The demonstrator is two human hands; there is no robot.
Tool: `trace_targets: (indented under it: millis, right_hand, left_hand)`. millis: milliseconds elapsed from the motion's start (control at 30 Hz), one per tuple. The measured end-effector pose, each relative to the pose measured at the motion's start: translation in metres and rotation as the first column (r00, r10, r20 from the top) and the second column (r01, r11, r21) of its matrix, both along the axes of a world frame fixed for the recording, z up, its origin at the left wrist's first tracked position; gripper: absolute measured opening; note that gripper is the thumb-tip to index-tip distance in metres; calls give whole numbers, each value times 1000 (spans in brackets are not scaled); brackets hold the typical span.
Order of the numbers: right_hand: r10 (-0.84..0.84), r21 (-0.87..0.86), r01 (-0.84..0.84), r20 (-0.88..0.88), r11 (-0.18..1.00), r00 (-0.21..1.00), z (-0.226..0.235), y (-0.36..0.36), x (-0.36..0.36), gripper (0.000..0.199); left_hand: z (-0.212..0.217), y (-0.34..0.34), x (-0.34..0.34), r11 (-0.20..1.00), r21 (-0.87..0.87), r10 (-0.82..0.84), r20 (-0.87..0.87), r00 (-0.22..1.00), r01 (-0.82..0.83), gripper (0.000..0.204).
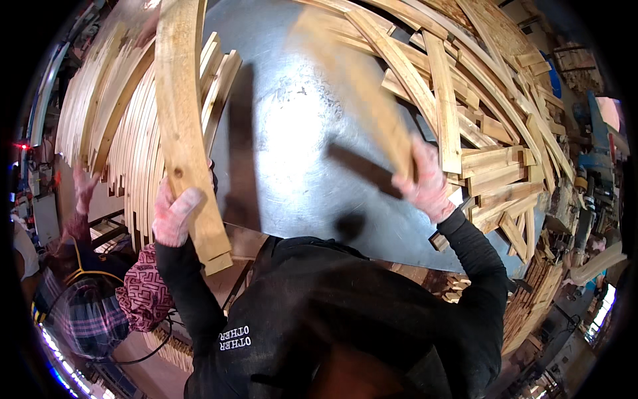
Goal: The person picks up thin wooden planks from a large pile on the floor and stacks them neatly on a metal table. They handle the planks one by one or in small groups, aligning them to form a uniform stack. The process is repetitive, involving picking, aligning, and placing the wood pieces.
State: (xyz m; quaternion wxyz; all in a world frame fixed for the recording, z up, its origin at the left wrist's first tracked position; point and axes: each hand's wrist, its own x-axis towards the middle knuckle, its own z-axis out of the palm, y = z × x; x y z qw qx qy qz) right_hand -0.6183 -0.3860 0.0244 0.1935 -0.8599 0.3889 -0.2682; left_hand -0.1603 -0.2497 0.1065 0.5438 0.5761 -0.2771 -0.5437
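My left hand [176, 211] grips a board [178, 120], my right hand [426, 179] a second board [373, 106]; likely sorting.
The first juts past the surface's [286, 199] near edge; the second, blurred, probably needs steadying next.

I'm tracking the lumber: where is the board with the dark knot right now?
The knotted board is left of centre in the head view, in the wearer's left hand, with pale strips to its left.
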Motion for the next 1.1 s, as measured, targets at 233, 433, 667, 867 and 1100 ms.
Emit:
trace_targets:
  millis: [233,433,667,867,1100]
  right_hand:
    - [-428,217,666,-618,714,660,29,-185,36,97]
    - [-511,-169,593,-718,787,474,-58,-158,7,94]
    - [-249,358,537,-605,764,757,-27,-129,18,108]
    - [-628,684,-725,532,-77,568,-29,-35,80,66]
    - [-234,891,146,-47,430,971,-90,7,157,96]
  left_hand:
    - [-50,-5,-46,996,46,72,190,979,-82,48]
    - [-102,6,-70,942,334,-108,389,915,-30,45]
    - [-138,-2,-70,765,625,-473,706,527,-152,57]
    - [-151,1,-69,752,639,-489,707,511,-163,60]
    - [-132,4,-60,711,644,-408,705,581,-283,62]
